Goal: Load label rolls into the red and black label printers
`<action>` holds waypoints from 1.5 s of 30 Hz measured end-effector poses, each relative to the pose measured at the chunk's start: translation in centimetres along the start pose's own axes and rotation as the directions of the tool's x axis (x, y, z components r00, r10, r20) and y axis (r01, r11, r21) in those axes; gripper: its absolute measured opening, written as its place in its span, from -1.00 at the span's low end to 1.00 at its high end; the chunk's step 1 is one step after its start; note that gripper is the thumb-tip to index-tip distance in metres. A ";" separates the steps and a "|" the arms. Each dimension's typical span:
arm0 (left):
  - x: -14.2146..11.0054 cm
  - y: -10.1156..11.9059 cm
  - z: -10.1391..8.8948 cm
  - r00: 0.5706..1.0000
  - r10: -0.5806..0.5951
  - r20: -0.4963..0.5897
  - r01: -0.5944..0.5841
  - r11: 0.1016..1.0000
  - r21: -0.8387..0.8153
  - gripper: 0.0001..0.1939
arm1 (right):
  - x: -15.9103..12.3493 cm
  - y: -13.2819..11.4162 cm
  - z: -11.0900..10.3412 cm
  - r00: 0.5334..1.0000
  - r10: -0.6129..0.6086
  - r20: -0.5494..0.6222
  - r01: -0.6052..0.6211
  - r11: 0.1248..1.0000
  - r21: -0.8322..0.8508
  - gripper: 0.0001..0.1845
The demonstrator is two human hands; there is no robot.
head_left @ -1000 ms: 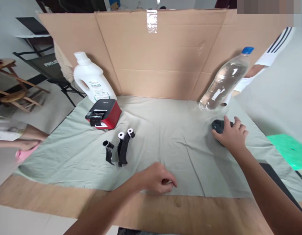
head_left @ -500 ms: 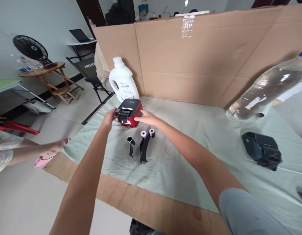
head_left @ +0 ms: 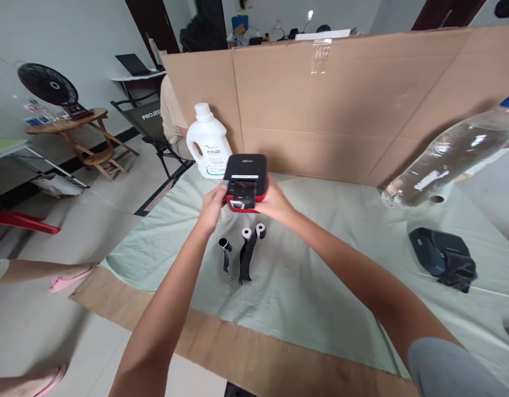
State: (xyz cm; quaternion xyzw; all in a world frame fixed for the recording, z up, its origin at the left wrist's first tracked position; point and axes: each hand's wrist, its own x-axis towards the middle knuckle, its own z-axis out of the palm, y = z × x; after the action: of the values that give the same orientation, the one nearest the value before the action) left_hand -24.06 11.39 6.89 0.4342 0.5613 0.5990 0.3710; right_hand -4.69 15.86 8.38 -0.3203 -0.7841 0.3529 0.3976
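I have the red-and-black machine (head_left: 247, 166) between my two hands, left of the middle of the scene, over the far part of the tabletop (head_left: 254, 343) and in front of the cardboard screen (head_left: 320, 105). My left grip (head_left: 213, 208) is clamped on its left side and my right grip (head_left: 276, 202) on its right, though the machine's body hides some of my fingers. It looks raised off the green cloth (head_left: 312, 275) to me, but I cannot see its underside well enough to be certain. A dark strip (head_left: 244, 193) hangs from its near face. As I judge it, the work is partway along: getting hold of the machine is done from both sides, while putting it down is not. The near-left roll (head_left: 224, 243), the middle roll (head_left: 247, 234) and the right roll (head_left: 260, 230) lie loose on the cloth, nearer me than the machine, with dark tails trailing toward me; neither hand touches them. Just beyond the machine, to its left, stands the white jug (head_left: 213, 146). Well apart on the right sits a dark device (head_left: 438, 248) with a crumpled dark piece at its near end, out of my hold, and farther back the clear bottle (head_left: 448, 157) leans on the cardboard.
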 end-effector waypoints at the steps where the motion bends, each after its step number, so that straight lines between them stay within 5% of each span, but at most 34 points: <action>1: -1.3 0.9 1.8 0.995 0.057 0.085 -0.058 0.998 0.014 -0.41 | -1.8 -0.7 -2.1 0.999 -0.017 -0.050 0.016 1.000 -0.025 -0.08; 4: -6.2 2.2 7.5 0.936 0.170 0.308 -0.194 0.980 0.049 -0.43 | -8.6 -1.7 -8.0 0.977 0.052 -0.205 -0.095 0.974 -0.205 -0.15; 7: -11.7 1.4 12.6 0.897 0.101 0.431 -0.170 0.978 0.123 -0.45 | -16.4 -1.0 -12.4 0.972 0.069 -0.223 -0.149 0.919 -0.364 -0.26; 11: -17.3 -1.1 16.8 0.854 0.020 0.520 -0.117 0.981 0.153 -0.41 | -24.8 1.4 -14.8 0.953 0.133 -0.272 -0.248 0.860 -0.447 -0.26; 14: -19.2 -2.7 17.9 0.836 0.017 0.549 -0.124 0.980 0.157 -0.42 | -28.1 2.6 -14.8 0.947 0.147 -0.287 -0.267 0.857 -0.441 -0.20; 26: -21.9 -4.3 17.6 0.852 0.107 0.512 -0.256 0.939 0.230 -0.40 | -29.7 3.6 -14.3 0.970 0.054 -0.239 -0.152 0.897 -0.414 -0.16; 29: -22.1 -4.4 17.0 0.833 0.194 0.518 -0.377 0.885 0.275 -0.37 | -29.9 3.6 -14.6 0.979 0.074 -0.190 -0.146 0.906 -0.398 -0.08; 31: -21.9 -4.7 16.6 0.772 0.387 0.504 -0.566 0.779 0.269 -0.36 | -30.0 3.5 -15.0 0.979 0.090 -0.180 -0.153 0.915 -0.374 0.05; 33: -21.5 -4.8 16.2 0.643 0.594 0.483 -0.751 0.611 0.248 -0.43 | -30.1 3.2 -15.6 0.979 0.076 -0.187 -0.143 0.916 -0.375 0.13; 35: -21.1 -4.9 16.0 0.548 0.693 0.469 -0.833 0.500 0.235 -0.55 | -30.0 2.9 -16.2 0.979 0.064 -0.193 -0.135 0.913 -0.385 0.08; 36: -21.0 -4.9 16.0 0.536 0.704 0.466 -0.842 0.488 0.231 -0.60 | -29.8 2.7 -16.6 0.978 0.069 -0.199 -0.141 0.915 -0.379 0.01; 40: -20.8 -4.7 16.2 0.585 0.672 0.455 -0.799 0.572 0.183 -0.69 | -28.7 2.6 -17.5 0.963 0.142 -0.229 -0.213 0.922 -0.322 -0.28; 45: -20.6 -4.8 16.5 0.643 0.606 0.468 -0.732 0.665 0.145 -0.71 | -27.6 3.0 -17.7 0.956 0.180 -0.231 -0.247 0.919 -0.306 -0.38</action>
State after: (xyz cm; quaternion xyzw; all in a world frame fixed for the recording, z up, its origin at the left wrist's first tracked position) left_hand -1.68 -1.60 -0.11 0.7742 0.3631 0.4979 0.1442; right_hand 24.20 1.16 2.64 -0.5002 -0.7488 0.2238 0.3729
